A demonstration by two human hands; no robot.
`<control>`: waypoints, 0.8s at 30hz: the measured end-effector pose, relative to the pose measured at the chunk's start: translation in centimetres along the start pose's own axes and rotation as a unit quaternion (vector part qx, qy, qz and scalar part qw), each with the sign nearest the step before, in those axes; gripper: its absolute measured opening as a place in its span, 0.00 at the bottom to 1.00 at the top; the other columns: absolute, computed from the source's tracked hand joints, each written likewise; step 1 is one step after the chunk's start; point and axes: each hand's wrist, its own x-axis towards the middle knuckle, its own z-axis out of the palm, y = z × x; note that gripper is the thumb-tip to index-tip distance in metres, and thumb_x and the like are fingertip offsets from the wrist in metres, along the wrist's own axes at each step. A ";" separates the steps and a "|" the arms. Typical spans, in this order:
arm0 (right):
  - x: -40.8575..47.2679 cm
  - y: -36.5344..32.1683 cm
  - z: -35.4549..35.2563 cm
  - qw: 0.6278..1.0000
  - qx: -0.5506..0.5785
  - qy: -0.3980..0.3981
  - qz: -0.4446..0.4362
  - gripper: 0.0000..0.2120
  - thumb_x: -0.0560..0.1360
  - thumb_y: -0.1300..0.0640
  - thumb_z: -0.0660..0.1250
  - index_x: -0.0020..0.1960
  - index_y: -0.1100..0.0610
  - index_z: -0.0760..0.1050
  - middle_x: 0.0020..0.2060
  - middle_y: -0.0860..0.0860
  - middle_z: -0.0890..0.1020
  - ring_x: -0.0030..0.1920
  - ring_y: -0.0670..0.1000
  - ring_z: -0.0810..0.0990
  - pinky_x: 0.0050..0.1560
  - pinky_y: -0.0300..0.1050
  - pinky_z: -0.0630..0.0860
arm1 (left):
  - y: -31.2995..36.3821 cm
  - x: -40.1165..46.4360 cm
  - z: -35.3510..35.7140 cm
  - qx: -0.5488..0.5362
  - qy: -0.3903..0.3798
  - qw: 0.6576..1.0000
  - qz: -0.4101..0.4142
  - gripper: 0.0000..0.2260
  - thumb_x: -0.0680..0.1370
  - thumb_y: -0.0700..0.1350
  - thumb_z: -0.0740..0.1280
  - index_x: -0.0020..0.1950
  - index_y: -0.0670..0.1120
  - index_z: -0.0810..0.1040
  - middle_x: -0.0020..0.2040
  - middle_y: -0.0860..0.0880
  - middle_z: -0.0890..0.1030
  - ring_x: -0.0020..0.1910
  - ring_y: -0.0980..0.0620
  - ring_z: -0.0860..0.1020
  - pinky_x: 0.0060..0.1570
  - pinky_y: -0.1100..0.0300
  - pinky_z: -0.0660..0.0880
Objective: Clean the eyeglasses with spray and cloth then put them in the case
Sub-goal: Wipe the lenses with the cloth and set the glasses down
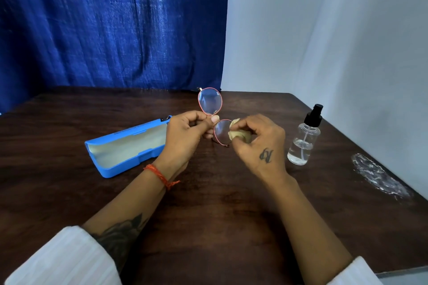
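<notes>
Pinching the glasses (210,102) at the bridge, my left hand (185,136) is steadying them while my right hand (259,143) is pressing a bunched cloth (238,134) on the lower lens; open case (125,148) at nine o'clock, spray bottle (303,139) at three.

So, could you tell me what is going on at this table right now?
A person is cleaning a pair of pink-rimmed eyeglasses. The left hand pinches the frame near the bridge, holding it on end above the dark wooden table, while the right hand rubs a small beige cloth on the nearer lens. The blue glasses case lies open at the left, with no glasses in it yet. The clear spray bottle stands upright at the right, untouched.
</notes>
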 end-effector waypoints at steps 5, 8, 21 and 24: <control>-0.3 -0.5 0.5 0.999 0.014 0.001 -0.050 0.12 0.64 0.69 0.71 0.46 0.59 0.83 0.44 0.54 0.84 0.46 0.50 0.81 0.51 0.39 0.76 | 0.2 -0.2 0.2 0.003 -0.003 1.000 -0.011 0.04 0.73 0.38 0.69 0.37 0.41 0.79 0.30 0.48 0.79 0.28 0.58 0.75 0.31 0.68 0.74; -0.7 -0.5 0.8 0.997 0.005 -0.008 -0.080 0.13 0.64 0.72 0.71 0.46 0.61 0.83 0.46 0.54 0.85 0.50 0.50 0.82 0.56 0.40 0.76 | 0.2 -0.3 0.1 -0.001 0.002 1.000 -0.015 0.03 0.73 0.38 0.68 0.40 0.39 0.80 0.33 0.44 0.79 0.28 0.58 0.75 0.32 0.68 0.75; -0.6 0.0 0.0 0.982 -0.008 -0.084 -0.167 0.16 0.55 0.76 0.69 0.35 0.59 0.84 0.37 0.52 0.86 0.40 0.52 0.84 0.45 0.43 0.79 | -0.3 0.3 -0.5 -0.023 0.021 0.999 -0.020 0.07 0.73 0.39 0.69 0.35 0.44 0.79 0.30 0.48 0.79 0.27 0.58 0.75 0.31 0.67 0.75; -0.4 0.4 -0.3 0.992 -0.021 -0.043 -0.119 0.15 0.55 0.76 0.70 0.33 0.59 0.83 0.35 0.51 0.86 0.38 0.51 0.83 0.44 0.43 0.78 | -0.2 0.4 -0.4 -0.024 0.021 0.999 -0.020 0.07 0.73 0.39 0.69 0.34 0.45 0.79 0.28 0.51 0.79 0.27 0.58 0.75 0.31 0.67 0.75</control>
